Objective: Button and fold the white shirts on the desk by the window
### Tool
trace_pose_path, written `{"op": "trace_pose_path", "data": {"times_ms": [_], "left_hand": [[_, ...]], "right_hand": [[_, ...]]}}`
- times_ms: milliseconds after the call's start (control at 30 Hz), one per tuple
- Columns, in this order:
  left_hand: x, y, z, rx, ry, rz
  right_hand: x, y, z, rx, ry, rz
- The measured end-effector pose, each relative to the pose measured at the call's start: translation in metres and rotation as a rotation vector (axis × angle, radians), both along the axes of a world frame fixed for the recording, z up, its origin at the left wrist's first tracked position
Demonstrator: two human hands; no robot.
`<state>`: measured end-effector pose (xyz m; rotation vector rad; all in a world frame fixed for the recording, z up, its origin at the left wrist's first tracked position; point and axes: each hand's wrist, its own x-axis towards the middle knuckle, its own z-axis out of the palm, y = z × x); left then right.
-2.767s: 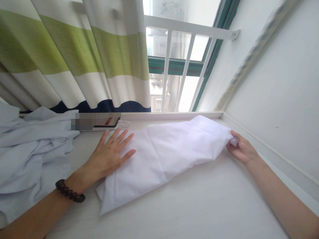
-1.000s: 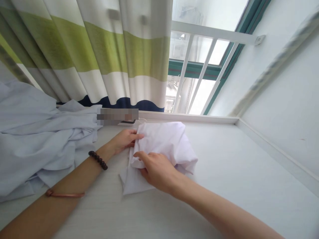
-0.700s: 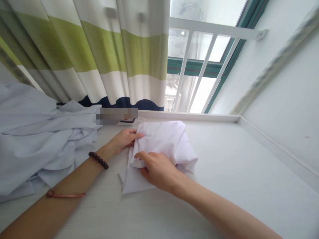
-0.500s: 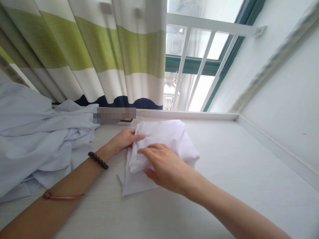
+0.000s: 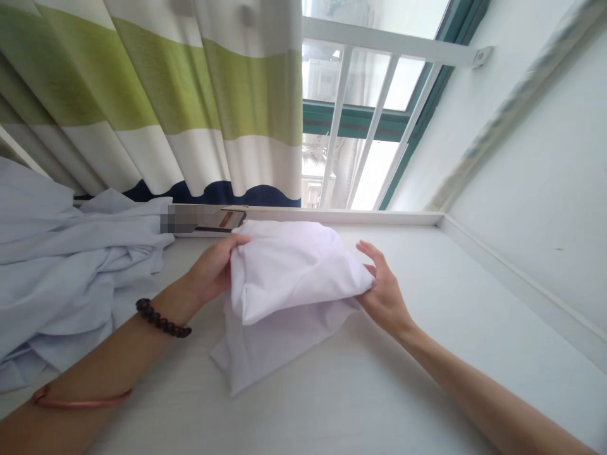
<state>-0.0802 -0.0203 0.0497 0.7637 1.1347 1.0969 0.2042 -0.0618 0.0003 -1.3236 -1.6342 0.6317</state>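
A folded white cloth (image 5: 289,265) is in front of me between both hands, and a looser layer of it hangs out below the fold toward me. My left hand (image 5: 214,268) grips its left edge, thumb on top and the other fingers hidden beneath. At the right corner, my right hand (image 5: 385,292) has the cloth between thumb and palm. Its index finger points up and away from the fabric, and the cloth covers part of the hand. A dark bead bracelet and a reddish bangle are on my left arm.
A heap of crumpled pale fabric (image 5: 80,272) lies on the left of the white surface (image 5: 303,417). Near the back edge is a phone (image 5: 227,219), partly blurred out. Behind hang a striped curtain (image 5: 165,82) and a white window railing (image 5: 379,47); a wall rises at right.
My right hand has moved from the top of the cloth to its right corner. The cloth has been raised slightly, its lower layer now hanging. The view has shifted a little to the right.
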Motion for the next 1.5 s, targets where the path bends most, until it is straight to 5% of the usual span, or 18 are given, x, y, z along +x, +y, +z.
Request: {"op": "trace_pose_path", "data": {"times_ms": [167, 367, 533, 667, 833, 1033, 1200, 1333, 1500], "left_hand": [[0.001, -0.005, 0.005, 0.131, -0.085, 0.036], [0.015, -0.015, -0.009, 0.023, -0.229, -0.026], [0.027, -0.033, 0.003, -0.005, -0.295, -0.083], [0.029, -0.048, 0.005, 0.014, -0.310, -0.254], [0.011, -0.042, -0.013, -0.114, -0.240, -0.526], [0.008, -0.019, -0.016, -0.112, -0.062, -0.157], [0.012, -0.021, -0.010, 0.142, 0.164, 0.031], [0.000, -0.028, -0.014, 0.130, 0.211, -0.067], [-0.020, -0.023, -0.010, 0.004, 0.314, -0.340]], "right_hand": [[0.020, 0.029, -0.014, -0.200, 0.275, -0.162], [0.019, 0.028, -0.011, -0.032, -0.056, -0.054], [0.023, 0.032, -0.008, 0.003, -0.088, -0.067], [0.032, 0.038, -0.010, 0.015, -0.015, -0.068], [0.035, 0.035, -0.012, -0.012, 0.010, 0.009], [0.036, 0.033, -0.013, 0.065, -0.145, 0.135], [0.047, 0.031, -0.014, 0.034, -0.188, 0.132], [0.052, 0.027, -0.016, -0.119, -0.092, 0.031], [0.046, 0.024, -0.019, 0.035, -0.341, -0.040]]}}
